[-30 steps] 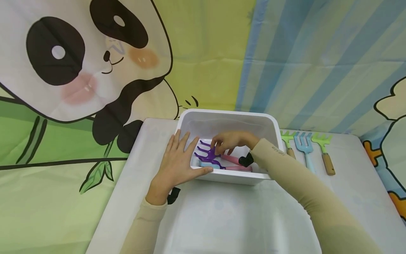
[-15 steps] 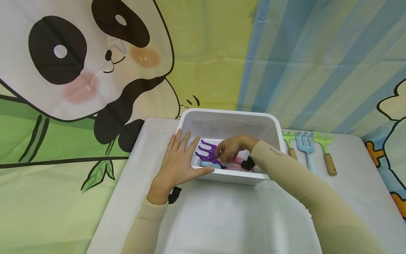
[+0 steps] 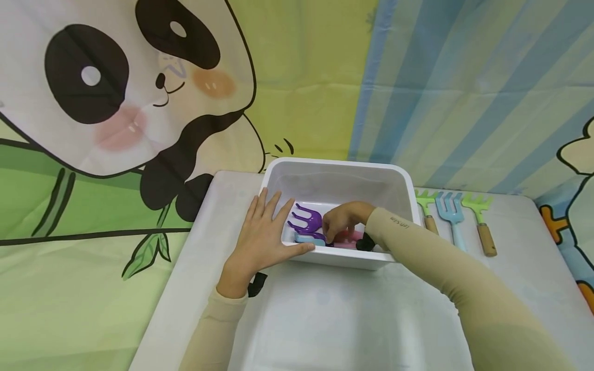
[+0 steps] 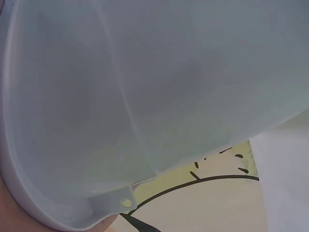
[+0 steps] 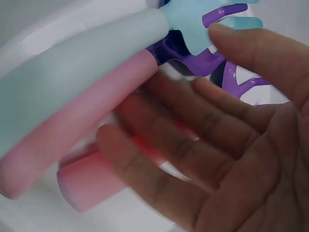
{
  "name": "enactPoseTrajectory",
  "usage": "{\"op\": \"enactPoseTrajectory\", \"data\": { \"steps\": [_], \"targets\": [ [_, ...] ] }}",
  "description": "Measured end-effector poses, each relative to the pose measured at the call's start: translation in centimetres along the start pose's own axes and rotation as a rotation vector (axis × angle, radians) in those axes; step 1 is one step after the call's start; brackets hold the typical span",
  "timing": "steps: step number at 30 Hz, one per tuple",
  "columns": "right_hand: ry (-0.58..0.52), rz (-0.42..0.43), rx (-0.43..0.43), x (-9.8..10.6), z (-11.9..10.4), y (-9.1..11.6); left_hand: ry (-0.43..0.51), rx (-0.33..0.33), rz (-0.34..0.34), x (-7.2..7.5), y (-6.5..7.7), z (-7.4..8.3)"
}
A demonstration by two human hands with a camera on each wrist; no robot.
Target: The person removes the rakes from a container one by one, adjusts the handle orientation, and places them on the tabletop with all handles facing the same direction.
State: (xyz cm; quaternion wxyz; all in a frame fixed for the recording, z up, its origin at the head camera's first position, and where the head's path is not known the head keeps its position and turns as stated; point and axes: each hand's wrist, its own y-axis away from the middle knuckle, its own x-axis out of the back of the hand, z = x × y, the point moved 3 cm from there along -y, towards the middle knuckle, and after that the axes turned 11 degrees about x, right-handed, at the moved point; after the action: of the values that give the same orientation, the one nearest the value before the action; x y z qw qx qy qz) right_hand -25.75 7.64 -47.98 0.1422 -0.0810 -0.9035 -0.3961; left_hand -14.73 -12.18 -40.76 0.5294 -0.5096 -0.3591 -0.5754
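Observation:
A white plastic bin holds several small garden forks. My left hand rests on its left front corner with fingers spread and thumb along the front rim. My right hand is inside the bin, among the handles. In the right wrist view, its fingers reach beneath a pink handle that has a purple neck. Its thumb is near the head of a light blue fork. A second pink handle lies below, partly behind the fingers. The purple fork head points left.
Right of the bin on the white table lie a green rake, a light blue hand fork and another green rake with a wooden handle. A printed panda curtain hangs behind the table.
My right hand has moved right and slightly down in the bin, off the purple fork head and toward the pink handles. My left hand stays on the rim.

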Motion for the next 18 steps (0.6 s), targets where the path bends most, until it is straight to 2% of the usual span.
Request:
{"op": "enactPoseTrajectory", "data": {
  "steps": [4,8,18],
  "targets": [
    [0.088,-0.077,-0.031,-0.08,-0.09,0.17,-0.008,0.000,0.007,-0.12,-0.04,-0.07],
    [0.113,-0.138,-0.040,-0.31,0.05,0.15,0.000,-0.003,0.010,-0.20,-0.05,-0.13],
    [-0.076,-0.276,-0.052,-0.86,0.39,-0.11,0.001,-0.002,0.016,-0.26,-0.18,-0.13]
  ]
}}
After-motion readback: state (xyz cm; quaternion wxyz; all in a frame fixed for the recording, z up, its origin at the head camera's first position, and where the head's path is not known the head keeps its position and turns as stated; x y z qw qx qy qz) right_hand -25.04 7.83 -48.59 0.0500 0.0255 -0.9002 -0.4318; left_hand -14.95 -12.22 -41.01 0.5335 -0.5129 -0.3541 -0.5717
